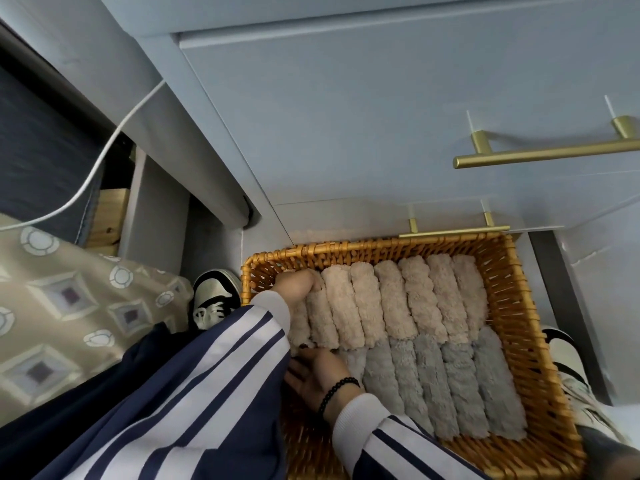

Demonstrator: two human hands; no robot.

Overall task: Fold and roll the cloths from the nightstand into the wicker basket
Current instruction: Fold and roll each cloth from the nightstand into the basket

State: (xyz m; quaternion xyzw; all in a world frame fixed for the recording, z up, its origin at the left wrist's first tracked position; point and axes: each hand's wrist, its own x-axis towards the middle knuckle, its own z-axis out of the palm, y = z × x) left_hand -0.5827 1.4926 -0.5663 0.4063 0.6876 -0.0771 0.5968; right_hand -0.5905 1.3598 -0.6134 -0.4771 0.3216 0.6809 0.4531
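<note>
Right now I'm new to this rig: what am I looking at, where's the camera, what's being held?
There is no robot here. A person wears one wide-angle camera on the head, and it looks down at their own two hands, so there is only this one view. A wicker basket sits on the floor in front of a pale blue nightstand with brass handles. In it lie rolled cloths in two rows: beige rolls on the far side, grey rolls nearer the person. The left hand curls over the far end of the leftmost beige roll, as if seating it. The right hand, with a black bead bracelet, lies open at the left end of the grey row, holding nothing.
</note>
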